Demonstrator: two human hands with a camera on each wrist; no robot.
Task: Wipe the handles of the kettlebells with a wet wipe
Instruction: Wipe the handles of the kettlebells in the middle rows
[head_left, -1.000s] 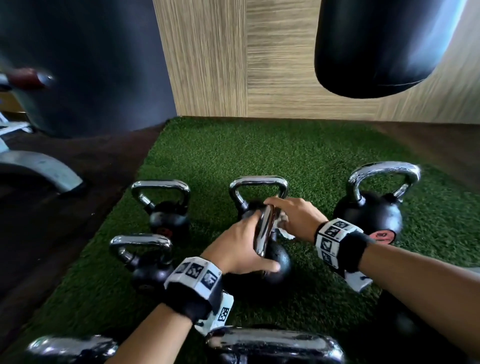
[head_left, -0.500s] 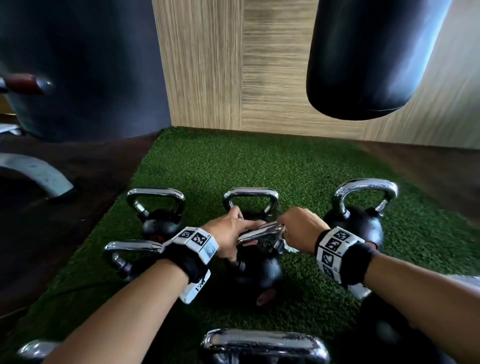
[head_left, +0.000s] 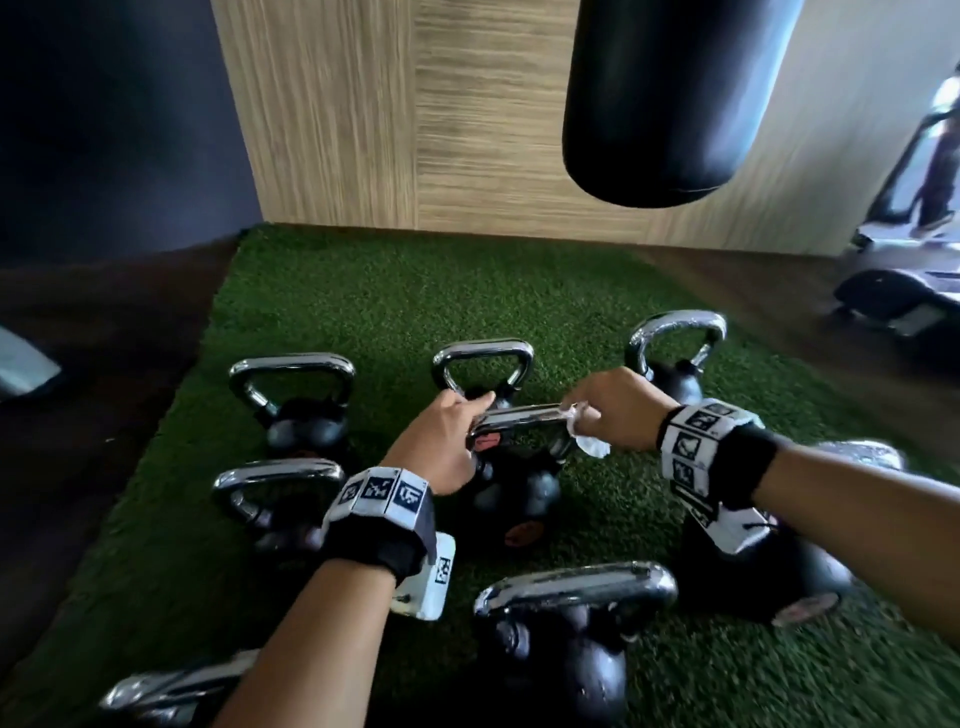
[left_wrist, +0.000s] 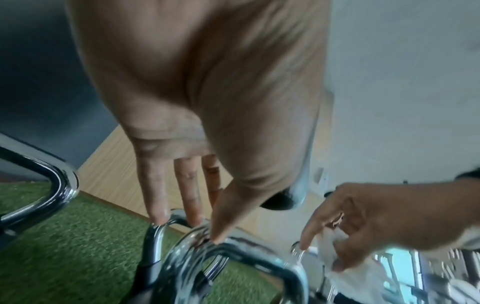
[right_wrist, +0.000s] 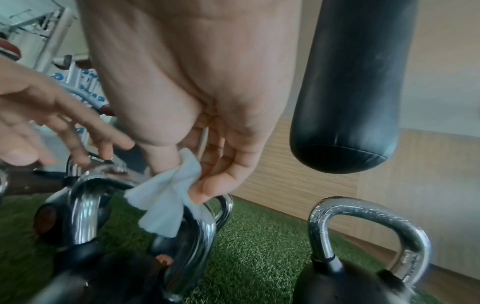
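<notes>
Middle kettlebell (head_left: 511, 483) on the turf (head_left: 415, 301): heavy, chrome handle (head_left: 519, 418) slick. Left hand (head_left: 441, 449) spread, fingertips steadying its left end. Right hand (head_left: 615, 413) pinching soft wet wipe (right_wrist: 166, 197) against the right end. Best braced by the handle.

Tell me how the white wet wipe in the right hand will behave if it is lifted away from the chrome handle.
The wet wipe looks floppy: its free end hangs in folds below the right hand. It is probably very light, since two fingers pinch it. Being wet, it may cling slightly to the chrome handle.
</notes>
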